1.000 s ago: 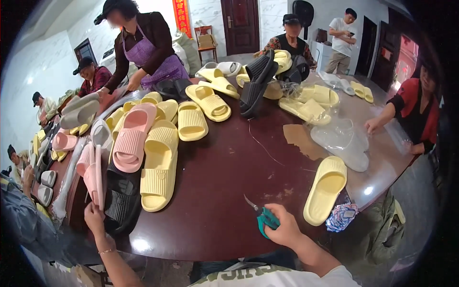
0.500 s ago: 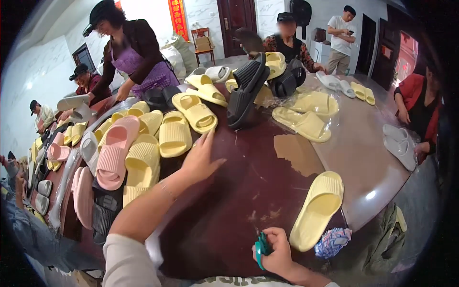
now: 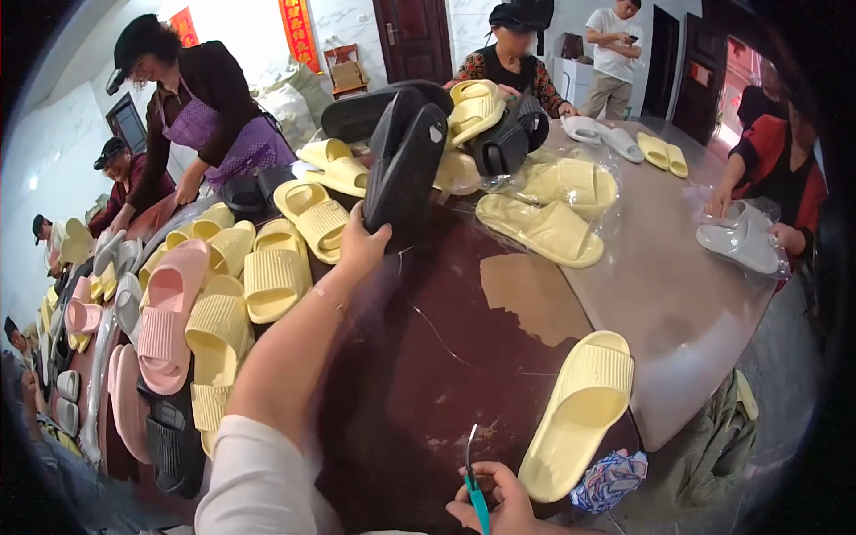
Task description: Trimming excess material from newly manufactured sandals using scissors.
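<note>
My left hand (image 3: 359,248) reaches far across the dark round table (image 3: 428,357) and grips the lower end of a black slipper (image 3: 406,165) that stands tilted on edge. A second black slipper lies right behind it. My right hand (image 3: 504,504) rests at the near table edge, closed on small scissors with a teal handle (image 3: 476,490), blade pointing up. A single pale yellow slipper (image 3: 580,415) lies just right of the scissors.
Yellow, pink and black slippers (image 3: 223,294) crowd the table's left side. Bagged yellow slippers (image 3: 548,209) lie in clear plastic at the far right. Several people stand or sit around the table; one at right handles a grey slipper (image 3: 740,241). A patterned cloth (image 3: 611,477) hangs at the near edge.
My left arm has stretched further across the table and taken hold of the black slipper. My right hand stays at the near edge with the scissors.
</note>
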